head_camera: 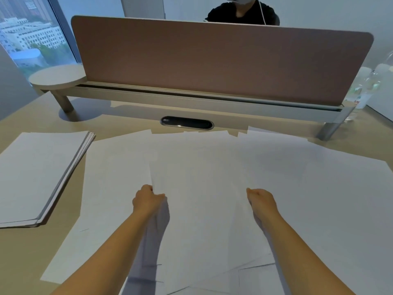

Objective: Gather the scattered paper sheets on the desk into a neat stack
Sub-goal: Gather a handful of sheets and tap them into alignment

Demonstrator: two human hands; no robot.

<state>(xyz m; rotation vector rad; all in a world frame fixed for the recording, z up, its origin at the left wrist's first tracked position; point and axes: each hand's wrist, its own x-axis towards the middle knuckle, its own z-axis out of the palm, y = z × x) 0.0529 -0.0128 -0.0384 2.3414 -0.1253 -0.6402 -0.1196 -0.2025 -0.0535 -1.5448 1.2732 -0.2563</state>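
Both forearms stretched forward over the desk (25, 252). Left hand (146, 199) and right hand (260, 200) curled, each apparently pinching a side edge of one sheet (202, 199), atop scattered sheets (319, 188). Stack (36, 173) lying far left.

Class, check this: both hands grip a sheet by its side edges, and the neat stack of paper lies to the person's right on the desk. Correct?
Not quite. The head view shows the neat stack on the person's left. The left hand and right hand do grip the sheet by its side edges.
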